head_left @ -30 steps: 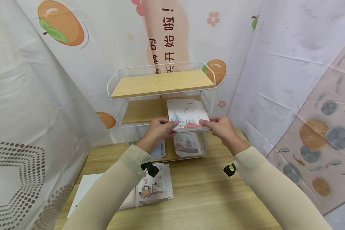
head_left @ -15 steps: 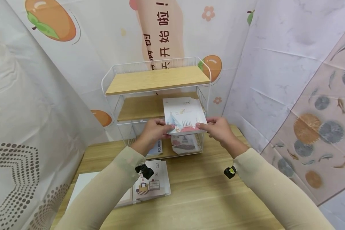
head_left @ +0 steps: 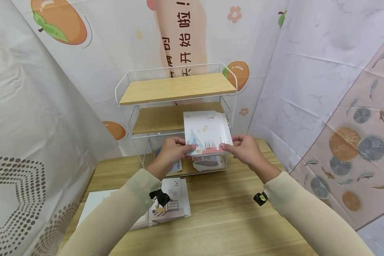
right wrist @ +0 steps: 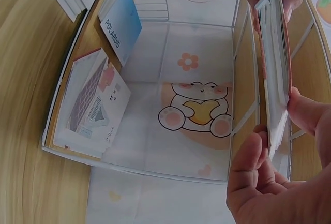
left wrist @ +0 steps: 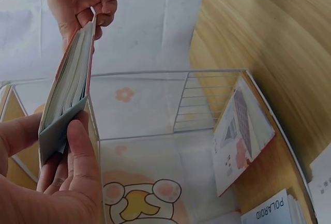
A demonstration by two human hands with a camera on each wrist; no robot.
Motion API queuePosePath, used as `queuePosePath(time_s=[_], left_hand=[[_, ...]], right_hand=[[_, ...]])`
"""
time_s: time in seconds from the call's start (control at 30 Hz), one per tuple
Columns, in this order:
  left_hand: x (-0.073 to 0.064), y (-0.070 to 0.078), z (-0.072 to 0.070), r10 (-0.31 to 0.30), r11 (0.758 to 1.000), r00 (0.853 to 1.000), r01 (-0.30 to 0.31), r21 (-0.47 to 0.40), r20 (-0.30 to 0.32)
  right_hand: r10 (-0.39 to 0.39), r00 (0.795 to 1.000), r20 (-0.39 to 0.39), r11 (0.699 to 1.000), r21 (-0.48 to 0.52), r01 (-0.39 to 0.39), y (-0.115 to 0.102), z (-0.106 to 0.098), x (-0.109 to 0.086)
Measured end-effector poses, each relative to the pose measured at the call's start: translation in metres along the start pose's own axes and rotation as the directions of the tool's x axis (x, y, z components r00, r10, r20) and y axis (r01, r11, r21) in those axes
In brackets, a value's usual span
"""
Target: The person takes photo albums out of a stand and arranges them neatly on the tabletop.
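Note:
A white book (head_left: 207, 128) with a drawn tent and red strip on its cover lies tilted at the right front of the middle shelf (head_left: 158, 119), jutting over its edge. My left hand (head_left: 170, 153) pinches its near left corner, thumb on top and fingers beneath. At the near right corner my right hand (head_left: 244, 150) grips it the same way. The wrist views show the page edges of the book (left wrist: 71, 79) between both hands. Below, on the bottom shelf, are another illustrated book (right wrist: 93, 105) and a blue POLAROID book (right wrist: 121, 25).
The white wire rack has a bare wooden top shelf (head_left: 177, 87) above the book. On the wooden table (head_left: 224, 217), in front of the rack to the left, lie an illustrated book (head_left: 172, 201) and a white one (head_left: 94, 202), partly behind my left sleeve. Printed curtains hang around.
The book has come outward and slightly down from the middle shelf, toward me, with both hands keeping their grip. It now covers more of the bottom-shelf book. The head view has shifted slightly.

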State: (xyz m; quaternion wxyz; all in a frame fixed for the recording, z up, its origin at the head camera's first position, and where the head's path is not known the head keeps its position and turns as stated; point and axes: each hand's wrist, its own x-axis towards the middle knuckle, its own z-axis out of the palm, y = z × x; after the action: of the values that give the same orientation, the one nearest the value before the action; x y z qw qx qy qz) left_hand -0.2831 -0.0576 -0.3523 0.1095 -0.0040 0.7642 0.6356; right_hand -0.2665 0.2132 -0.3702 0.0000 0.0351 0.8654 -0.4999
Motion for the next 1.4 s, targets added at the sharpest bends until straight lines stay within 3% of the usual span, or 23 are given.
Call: queuePosePath(time_s=[0.3,0.63,0.87,1.1,1.4], left_hand=[[-0.007,-0.01,0.003,0.025,1.0,1.0,-0.025,-0.013,-0.003],[-0.016,-0.022,0.006,0.073,0.997,0.997,-0.072,0.039,-0.018],[-0.023,-0.037,0.005,0.114,0.992,0.993,-0.113,0.064,-0.018],[-0.028,-0.049,0.005,0.115,0.989,0.993,-0.112,0.095,-0.033],[-0.036,-0.069,0.007,0.146,0.981,0.989,-0.143,0.131,-0.01]], right_hand=[[-0.026,1.0,0.008,1.0,-0.014,0.026,0.005,0.002,-0.008],[-0.021,1.0,0.018,1.0,-0.012,0.021,0.016,0.005,-0.016],[-0.06,0.998,-0.001,0.998,-0.008,0.06,0.028,0.014,-0.023],[-0.097,0.995,-0.013,0.994,-0.044,0.096,0.037,0.022,-0.028],[-0.089,0.996,-0.014,0.994,-0.069,0.087,0.05,0.029,-0.04]])
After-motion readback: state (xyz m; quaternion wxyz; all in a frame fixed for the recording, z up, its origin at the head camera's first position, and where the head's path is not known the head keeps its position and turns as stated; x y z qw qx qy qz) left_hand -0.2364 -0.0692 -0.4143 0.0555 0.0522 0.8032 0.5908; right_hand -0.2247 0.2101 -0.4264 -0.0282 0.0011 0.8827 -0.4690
